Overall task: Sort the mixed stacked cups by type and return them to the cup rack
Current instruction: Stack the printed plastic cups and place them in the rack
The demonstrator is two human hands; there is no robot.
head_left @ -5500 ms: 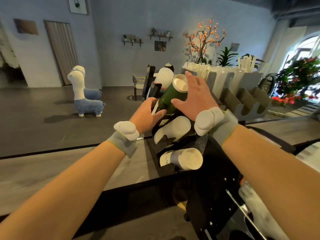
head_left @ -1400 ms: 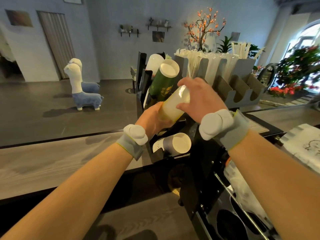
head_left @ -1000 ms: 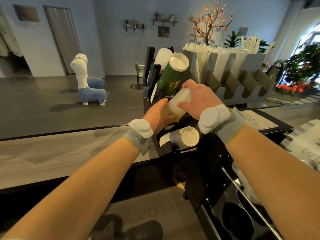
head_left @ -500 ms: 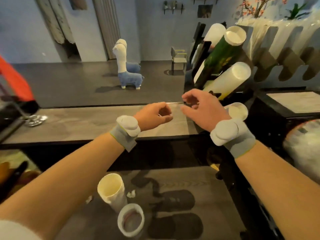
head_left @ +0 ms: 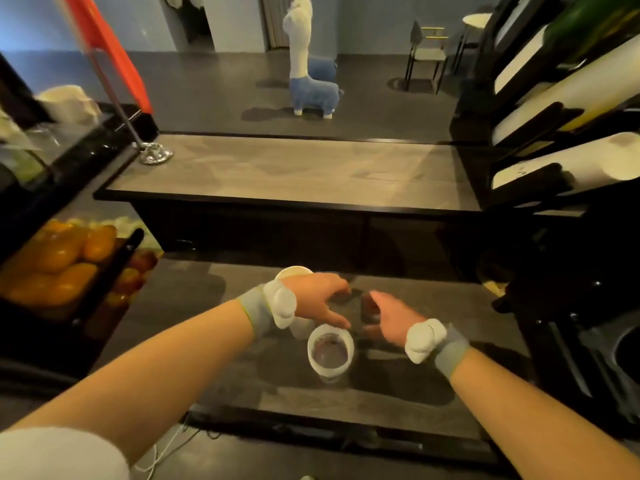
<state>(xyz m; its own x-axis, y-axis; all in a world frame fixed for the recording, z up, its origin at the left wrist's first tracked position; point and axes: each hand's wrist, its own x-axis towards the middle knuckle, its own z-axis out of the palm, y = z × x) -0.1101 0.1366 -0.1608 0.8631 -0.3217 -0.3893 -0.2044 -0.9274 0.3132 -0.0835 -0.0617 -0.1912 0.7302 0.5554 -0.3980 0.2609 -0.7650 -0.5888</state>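
Note:
Two white cup stacks stand on the lower dark counter (head_left: 242,386). The nearer stack (head_left: 330,353) shows a purplish inside. The farther cream stack (head_left: 294,272) is mostly hidden behind my left wrist. My left hand (head_left: 320,299) hovers open over both stacks, its thumb near the nearer rim. My right hand (head_left: 384,318) is open just right of that stack, holding nothing. The black cup rack (head_left: 485,109) at the right edge holds slanted rows of white cups (head_left: 568,95) and a green stack (head_left: 595,19) on top.
A raised grey bar top (head_left: 287,168) runs behind the counter. A black crate of oranges (head_left: 59,258) sits at the left, with a red flag on a metal stand (head_left: 154,154). Black equipment (head_left: 571,323) borders the counter on the right.
Both hands left the rack after seating a white cup stack there. My view swung down and left. The hands dropped to the two cup stacks on the lower counter.

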